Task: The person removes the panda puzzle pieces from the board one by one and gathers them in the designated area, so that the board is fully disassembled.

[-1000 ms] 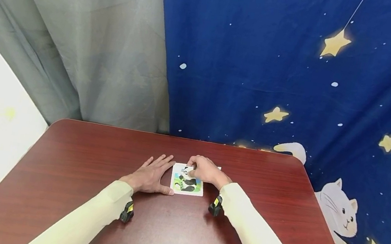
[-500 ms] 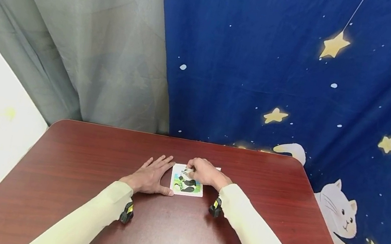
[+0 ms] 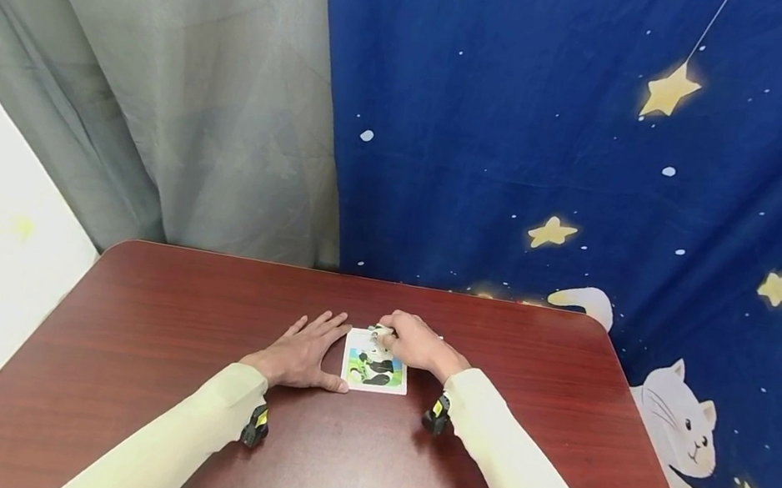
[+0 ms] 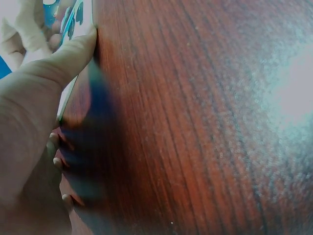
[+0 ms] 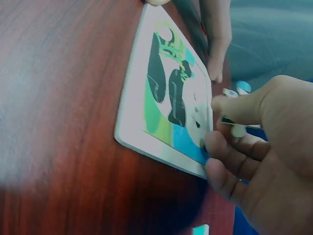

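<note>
A panda jigsaw puzzle point(image 3: 375, 372) in a white frame lies flat on the table. Beside its left edge my left hand point(image 3: 298, 355) is spread on the tabletop, and the thumb point(image 4: 80, 46) touches the frame's near left corner. Over the puzzle's far side, my right hand point(image 3: 417, 342) pinches a small puzzle piece point(image 5: 243, 87) between thumb and fingers, tilted up from the picture. The fingers cover much of that piece. In the right wrist view the puzzle point(image 5: 164, 103) shows the panda's body, green leaves and a blue patch.
A white-edged flat thing point(image 5: 201, 229) with a green patch lies past the puzzle's right side, mostly hidden by my right hand. The reddish-brown table point(image 3: 170, 405) extends around both arms. A grey curtain and a blue star-patterned curtain point(image 3: 464, 162) hang behind it.
My right hand has risen slightly at the puzzle's far edge, and the pinched piece now shows tilted up between the fingers. The left hand stays in place.
</note>
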### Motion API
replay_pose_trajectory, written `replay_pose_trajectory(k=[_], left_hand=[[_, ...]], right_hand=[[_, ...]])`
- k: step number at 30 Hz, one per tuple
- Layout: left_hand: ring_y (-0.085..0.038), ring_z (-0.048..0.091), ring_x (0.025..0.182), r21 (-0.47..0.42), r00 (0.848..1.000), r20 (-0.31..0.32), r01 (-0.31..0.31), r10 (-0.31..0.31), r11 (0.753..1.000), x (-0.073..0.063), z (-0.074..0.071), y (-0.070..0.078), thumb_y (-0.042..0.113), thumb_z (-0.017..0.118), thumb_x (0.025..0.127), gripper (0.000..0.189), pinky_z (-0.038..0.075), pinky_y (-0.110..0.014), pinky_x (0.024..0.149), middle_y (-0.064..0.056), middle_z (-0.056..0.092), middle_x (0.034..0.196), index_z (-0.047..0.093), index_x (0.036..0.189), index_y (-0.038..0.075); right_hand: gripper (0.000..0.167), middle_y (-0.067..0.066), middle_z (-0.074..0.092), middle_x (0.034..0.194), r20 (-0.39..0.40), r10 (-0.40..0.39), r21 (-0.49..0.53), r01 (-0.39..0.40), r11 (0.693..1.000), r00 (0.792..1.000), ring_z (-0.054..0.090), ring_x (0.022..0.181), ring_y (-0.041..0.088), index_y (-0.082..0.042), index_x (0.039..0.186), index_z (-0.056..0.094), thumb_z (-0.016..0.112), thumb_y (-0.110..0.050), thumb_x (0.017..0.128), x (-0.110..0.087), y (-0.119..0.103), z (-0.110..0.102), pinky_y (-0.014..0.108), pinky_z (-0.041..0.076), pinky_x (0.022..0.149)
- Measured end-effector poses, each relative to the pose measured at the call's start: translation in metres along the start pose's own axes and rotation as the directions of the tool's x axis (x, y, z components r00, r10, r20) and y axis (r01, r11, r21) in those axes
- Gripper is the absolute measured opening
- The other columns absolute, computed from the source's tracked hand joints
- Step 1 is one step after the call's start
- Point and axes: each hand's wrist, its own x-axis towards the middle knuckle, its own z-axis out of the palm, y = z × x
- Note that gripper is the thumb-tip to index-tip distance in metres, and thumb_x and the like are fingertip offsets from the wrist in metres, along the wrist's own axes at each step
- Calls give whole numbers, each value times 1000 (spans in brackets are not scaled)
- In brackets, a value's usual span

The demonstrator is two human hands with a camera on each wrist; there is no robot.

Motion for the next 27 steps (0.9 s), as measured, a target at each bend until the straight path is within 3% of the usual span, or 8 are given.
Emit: replay_pose_trajectory(k=[8,19,27], left_hand=[[-38,19,168,-13,1000,-10,-13,13,1000,0,1,2,65,81,85,111,15,-66,134,-13,24,179,33,168,8],[-40,19,167,-36,999,-14,-30,29,999,-3,1,0,61,81,87,108,13,-67,133,-15,24,179,34,167,7],[-39,17,168,-54,998,-41,-49,46,997,1,7,-6,64,82,85,110,12,-68,133,-13,23,179,34,167,9]], right_hand=[[18,5,60,91,-17,21,22,-21,1000,1000,53,82,15,-4,105,71,55,-12,108,-10,6,-17,30,46,78],[5,3,67,81,-110,126,277,-92,957,986,58,62,9,-9,97,67,70,-10,101,-33,36,-28,23,47,56],[6,10,68,84,-109,141,268,-107,957,984,56,61,11,-8,96,67,70,-9,101,-54,49,-41,24,47,55]])
